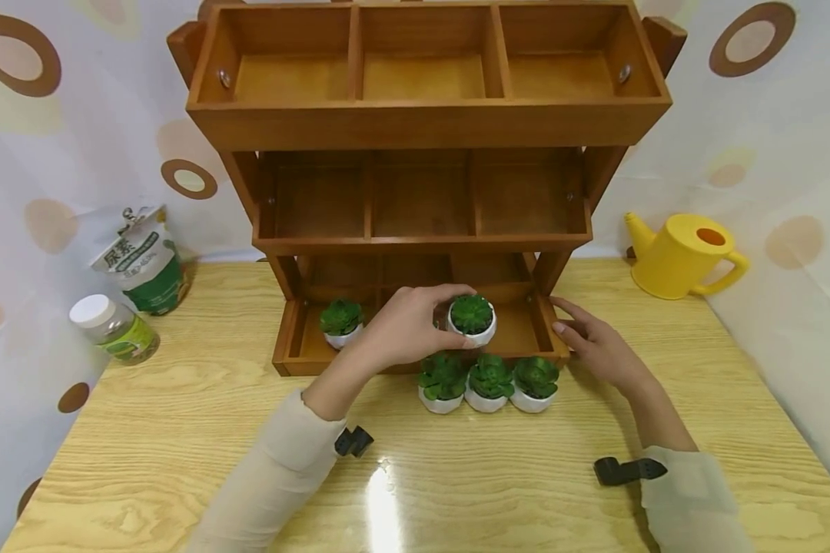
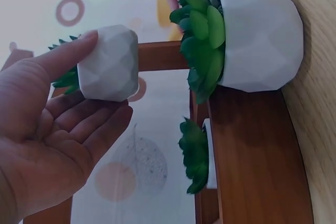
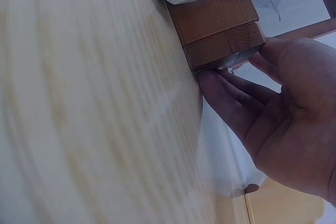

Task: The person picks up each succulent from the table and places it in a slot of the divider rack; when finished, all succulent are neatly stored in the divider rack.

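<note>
My left hand (image 1: 415, 326) pinches a small potted succulent (image 1: 472, 315) between thumb and fingers, over the bottom tier of a wooden shelf (image 1: 429, 127). In the left wrist view its faceted white pot (image 2: 109, 62) faces the camera, held above the tier's front board (image 2: 257, 156). Against the right end of that tier, my right hand (image 1: 598, 349) rests with its fingertips. The right wrist view shows those fingers (image 3: 231, 103) at the wooden corner (image 3: 226, 45), close to the tabletop. Another succulent (image 1: 341, 319) sits in the tier's left compartment.
Several succulents stand in a row before the shelf, among them a left one (image 1: 441, 382) and a right one (image 1: 535, 382). A yellow watering can (image 1: 678, 257) stands at right. At left are a green-white bag (image 1: 145, 265) and a white-capped jar (image 1: 115, 330).
</note>
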The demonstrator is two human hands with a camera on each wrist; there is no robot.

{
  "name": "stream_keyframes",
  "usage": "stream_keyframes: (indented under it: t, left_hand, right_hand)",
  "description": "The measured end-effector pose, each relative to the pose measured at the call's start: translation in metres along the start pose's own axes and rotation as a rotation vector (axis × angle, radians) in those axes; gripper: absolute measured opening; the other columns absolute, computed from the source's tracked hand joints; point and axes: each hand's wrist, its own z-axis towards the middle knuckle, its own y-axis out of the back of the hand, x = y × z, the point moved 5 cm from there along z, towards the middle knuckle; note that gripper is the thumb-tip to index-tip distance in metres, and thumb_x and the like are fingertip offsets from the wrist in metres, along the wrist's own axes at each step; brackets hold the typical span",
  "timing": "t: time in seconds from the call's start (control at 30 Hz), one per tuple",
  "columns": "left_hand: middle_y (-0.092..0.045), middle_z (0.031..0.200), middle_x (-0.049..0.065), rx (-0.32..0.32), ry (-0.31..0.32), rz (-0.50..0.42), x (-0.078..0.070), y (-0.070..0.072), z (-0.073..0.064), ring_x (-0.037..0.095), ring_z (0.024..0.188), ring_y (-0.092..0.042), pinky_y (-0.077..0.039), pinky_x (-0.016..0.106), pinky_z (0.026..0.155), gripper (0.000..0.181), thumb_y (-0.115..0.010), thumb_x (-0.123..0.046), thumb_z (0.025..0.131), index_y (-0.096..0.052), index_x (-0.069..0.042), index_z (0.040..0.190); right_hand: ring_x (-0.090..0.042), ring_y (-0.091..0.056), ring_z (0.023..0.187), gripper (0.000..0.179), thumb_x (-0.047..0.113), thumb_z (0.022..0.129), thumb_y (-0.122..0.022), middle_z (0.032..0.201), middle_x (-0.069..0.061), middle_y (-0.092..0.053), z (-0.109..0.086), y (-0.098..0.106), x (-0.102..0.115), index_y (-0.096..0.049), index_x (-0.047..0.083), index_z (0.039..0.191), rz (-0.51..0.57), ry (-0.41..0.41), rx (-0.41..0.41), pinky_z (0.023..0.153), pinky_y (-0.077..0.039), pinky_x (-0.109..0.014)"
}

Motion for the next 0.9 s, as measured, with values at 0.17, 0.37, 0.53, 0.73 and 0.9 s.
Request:
stream_keyframes:
  t: [0.17, 0.37, 0.53, 0.73, 0.9]
  left_hand:
    - [-0.073, 0.117, -0.004, 0.013, -0.003, -0.001, -0.005, -0.006, 0.016, 0.009, 0.095, -0.065, -0.055, 0.029, 0.085, 0.061, -0.083, -0.036, 0.085, -0.060, -0.025, 0.140]
    - [-0.072, 0.123, -0.001, 0.030, -0.001, 0.011, -0.007, -0.013, 0.033, 0.013, 0.106, -0.067, -0.055, 0.032, 0.093, 0.061, -0.084, -0.033, 0.085, -0.060, -0.021, 0.140]
    - [-0.072, 0.122, 0.000, 0.046, 0.022, 0.023, -0.009, -0.020, 0.046, 0.013, 0.106, -0.067, -0.055, 0.031, 0.093, 0.062, -0.084, -0.031, 0.085, -0.059, -0.019, 0.141]
    - [-0.073, 0.120, -0.001, 0.057, 0.064, 0.048, -0.006, -0.032, 0.058, 0.012, 0.102, -0.067, -0.055, 0.029, 0.089, 0.064, -0.083, -0.033, 0.085, -0.059, -0.021, 0.143]
    - [-0.071, 0.126, -0.001, 0.077, 0.083, 0.079, -0.001, -0.044, 0.064, 0.014, 0.108, -0.066, -0.055, 0.030, 0.094, 0.067, -0.083, -0.037, 0.085, -0.058, -0.022, 0.144]
  right_hand:
    - [-0.048, -0.049, 0.137, 0.062, 0.045, 0.109, -0.040, 0.153, -0.030, -0.044, 0.000, 0.000, 0.000, -0.021, 0.023, 0.164, -0.002, 0.010, -0.008, 0.104, -0.047, -0.062]
    - [-0.047, -0.048, 0.138, 0.063, 0.045, 0.109, -0.040, 0.155, -0.029, -0.042, 0.002, 0.000, -0.001, -0.020, 0.023, 0.164, 0.007, -0.004, 0.001, 0.104, -0.048, -0.061]
    - [-0.047, -0.048, 0.138, 0.063, 0.045, 0.109, -0.040, 0.155, -0.029, -0.042, 0.001, 0.000, -0.001, -0.020, 0.023, 0.164, 0.001, -0.004, -0.005, 0.103, -0.048, -0.061]
    - [-0.047, -0.050, 0.137, 0.063, 0.045, 0.108, -0.041, 0.154, -0.029, -0.043, -0.001, 0.000, 0.001, -0.021, 0.024, 0.164, 0.031, -0.004, 0.000, 0.103, -0.049, -0.060]
    - [-0.045, -0.047, 0.140, 0.063, 0.050, 0.107, -0.041, 0.156, -0.026, -0.042, 0.000, 0.001, 0.000, -0.021, 0.028, 0.163, 0.020, -0.026, -0.002, 0.107, -0.045, -0.061]
